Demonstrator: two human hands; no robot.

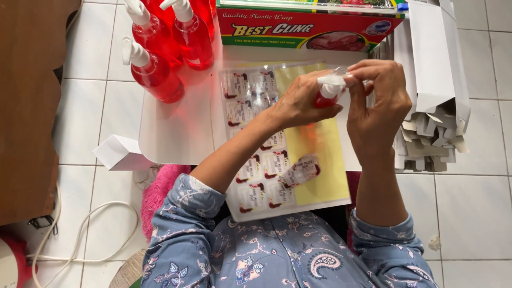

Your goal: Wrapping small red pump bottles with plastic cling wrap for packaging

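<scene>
Grip: left hand (298, 101) clasps red pump bottle (326, 95) | right hand (376, 101) pinches its top | wrists raised

From my remote feed, the wearer's blue-grey top (277, 256) carries a pale floral and paisley print (some pink sprigs too). Its sleeves (184, 213) are pushed up, ending below the sticker sheet (314, 154), forearms bare.

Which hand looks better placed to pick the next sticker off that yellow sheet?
Probably the right hand. The left hand is wrapped around the small red bottle, carrying it, while the right only touches it with its fingertips near the white cap, so it could let go and reach down to the sticker sheet.
</scene>
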